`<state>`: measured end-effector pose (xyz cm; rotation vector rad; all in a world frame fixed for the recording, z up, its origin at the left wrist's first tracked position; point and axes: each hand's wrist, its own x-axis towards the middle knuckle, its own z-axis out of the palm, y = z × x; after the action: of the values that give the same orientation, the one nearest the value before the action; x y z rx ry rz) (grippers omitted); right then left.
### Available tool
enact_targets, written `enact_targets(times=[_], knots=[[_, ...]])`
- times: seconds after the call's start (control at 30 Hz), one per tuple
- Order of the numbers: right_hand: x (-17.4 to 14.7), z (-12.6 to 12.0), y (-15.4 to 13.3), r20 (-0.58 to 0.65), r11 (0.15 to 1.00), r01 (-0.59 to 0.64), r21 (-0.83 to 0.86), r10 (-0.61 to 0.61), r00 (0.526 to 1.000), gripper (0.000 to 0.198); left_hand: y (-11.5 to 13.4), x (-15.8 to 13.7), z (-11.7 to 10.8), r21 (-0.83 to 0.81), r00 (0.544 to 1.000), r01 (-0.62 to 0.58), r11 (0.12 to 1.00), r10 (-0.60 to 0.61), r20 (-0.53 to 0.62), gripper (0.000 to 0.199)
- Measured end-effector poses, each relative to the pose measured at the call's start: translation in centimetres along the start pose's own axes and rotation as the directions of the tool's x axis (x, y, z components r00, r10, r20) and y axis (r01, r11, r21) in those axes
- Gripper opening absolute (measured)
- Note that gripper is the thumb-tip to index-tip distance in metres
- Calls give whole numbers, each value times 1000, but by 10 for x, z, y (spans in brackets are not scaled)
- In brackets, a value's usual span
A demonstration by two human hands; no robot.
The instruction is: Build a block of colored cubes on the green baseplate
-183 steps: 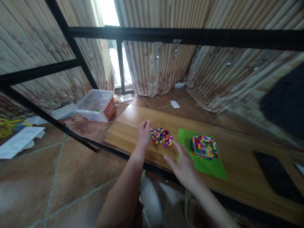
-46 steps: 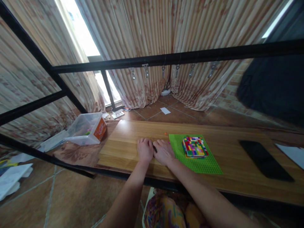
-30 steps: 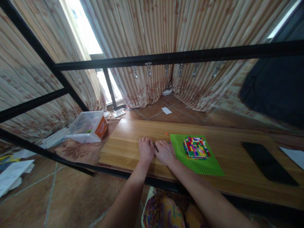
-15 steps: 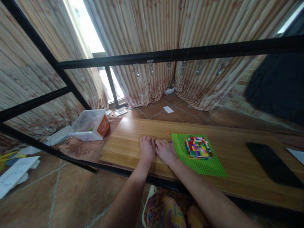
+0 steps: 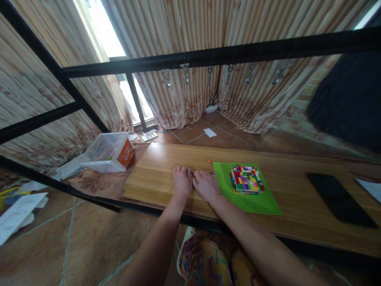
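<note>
My left hand [image 5: 182,182] rests low over the wooden tabletop, its fingers curled. Close beside it, my right hand [image 5: 206,185] is also closed, with its fingertips towards the left one. Small dark and coloured building bricks [image 5: 193,174] peek out between the two hands; their shape is mostly hidden by the fingers. To the right lies a green baseplate [image 5: 256,206], bearing a squarish block of multicoloured bricks [image 5: 247,180]. A pinkish brick [image 5: 212,173] sits at the plate's left edge, and a small orange brick [image 5: 208,161] lies beyond my right hand.
A clear plastic box [image 5: 102,163] with an orange label and some pieces inside stands left of the table [image 5: 154,167]. A flat black object [image 5: 339,198] lies on the table's right part. A black metal bar [image 5: 196,59] with hanging clips crosses ahead, before curtains.
The whole view has shifted slightly upward. My hands remain together in nearly the same spot on the table, and more of the small bricks between them shows now.
</note>
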<state>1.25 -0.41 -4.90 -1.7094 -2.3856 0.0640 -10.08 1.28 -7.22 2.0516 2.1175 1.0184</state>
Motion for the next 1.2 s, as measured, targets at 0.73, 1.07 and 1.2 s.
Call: enact_targets(times=[0.73,1.07,1.2], knots=[[10,-1,-1,13,996,-93,20,92,996,38,3,-1,-2,30,999,-36,999,35,10,24],[19,-2,1,-3,989,-141,47,141,990,44,7,-3,-3,51,999,-40,998,39,27,25],[25,3,2,-30,981,-154,115,158,987,42,9,-5,-3,53,997,-64,997,61,43,28]])
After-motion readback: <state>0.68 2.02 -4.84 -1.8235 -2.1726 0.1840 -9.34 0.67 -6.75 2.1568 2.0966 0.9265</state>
